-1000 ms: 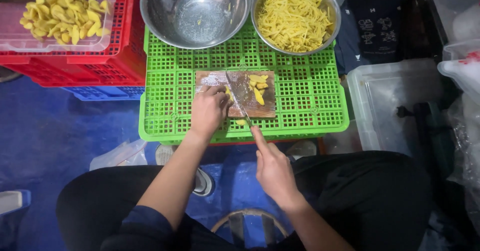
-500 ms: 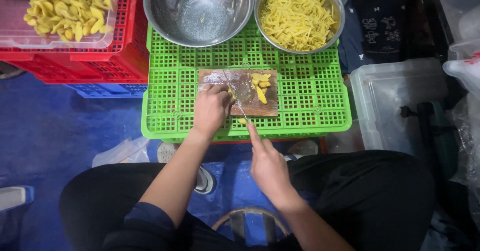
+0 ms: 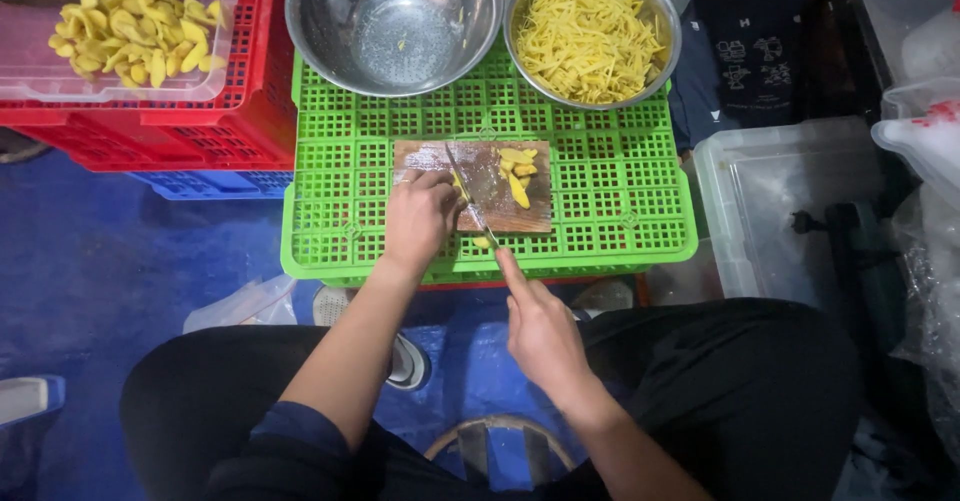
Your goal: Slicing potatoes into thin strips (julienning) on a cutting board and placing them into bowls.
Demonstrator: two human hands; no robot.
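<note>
**Slicing yellow pieces on a small board over a green crate**

While the right hand (image 3: 540,331) is wrapped around the handle of a knife (image 3: 468,196), forefinger stretched out along the top, the blade runs up and away from the grip across a small wooden cutting board (image 3: 490,211). The left hand (image 3: 420,216) sits just left of the blade, fingers curled down on the board's near-left part; whatever it's pinning is hidden under the fingers, so can't tell what's in there. Just past the blade on its right side lie a few yellow slices (image 3: 517,171), loose on the board, close to the knife but not touching it as far as I can see.

Board is small, so the knife tip nearly reaches its far edge. It rests on an upturned green plastic crate (image 3: 620,201), with bare grid on both sides and a strip in front of the hands.

Beyond the board, right at the crate's far edge: an almost empty steel bowl (image 3: 395,21) and a steel bowl of yellow shreds (image 3: 590,31), side by side. Off to the far left, a clear tray of yellow chunks (image 3: 130,41) on red crates (image 3: 200,126). To the right, a clear plastic tub (image 3: 790,201).
</note>
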